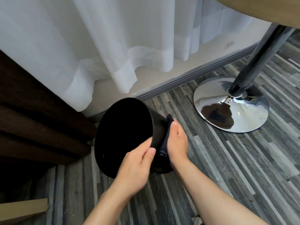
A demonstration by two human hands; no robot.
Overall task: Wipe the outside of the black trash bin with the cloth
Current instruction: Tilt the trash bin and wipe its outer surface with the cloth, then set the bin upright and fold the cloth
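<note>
The black trash bin (125,135) is tilted on the striped floor, its open mouth turned toward me and to the left. My left hand (136,166) pinches the near rim, thumb outside and fingers inside. A dark cloth (165,140) lies against the bin's right outer wall. My right hand (177,142) presses flat on that cloth, holding it to the bin.
A chrome pedestal base (230,106) with its dark pole (259,57) stands to the right under a wooden tabletop (267,8). Dark brown curtain folds (32,114) fill the left. A white sheer curtain (113,46) hangs behind the bin above the skirting.
</note>
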